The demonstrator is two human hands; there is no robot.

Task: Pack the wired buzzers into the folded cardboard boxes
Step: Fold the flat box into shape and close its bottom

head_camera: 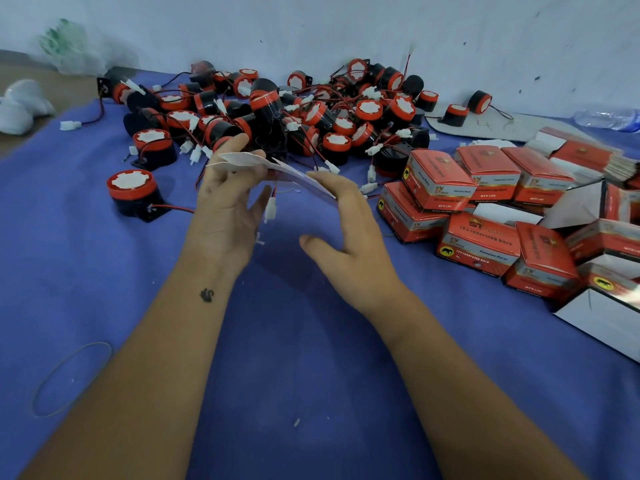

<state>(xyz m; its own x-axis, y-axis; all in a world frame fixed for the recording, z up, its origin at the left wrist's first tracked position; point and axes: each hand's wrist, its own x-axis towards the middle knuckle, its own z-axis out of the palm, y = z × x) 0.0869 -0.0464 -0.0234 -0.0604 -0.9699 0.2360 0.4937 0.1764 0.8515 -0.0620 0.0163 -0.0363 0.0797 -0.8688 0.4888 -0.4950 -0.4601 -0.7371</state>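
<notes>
Though flat, box [277, 171] betw. both hands

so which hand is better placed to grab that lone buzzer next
Left. The left hand is nearer the lone buzzer, which stands on its side; the right hand is across by the boxes, and both hold the flat carton.
</notes>
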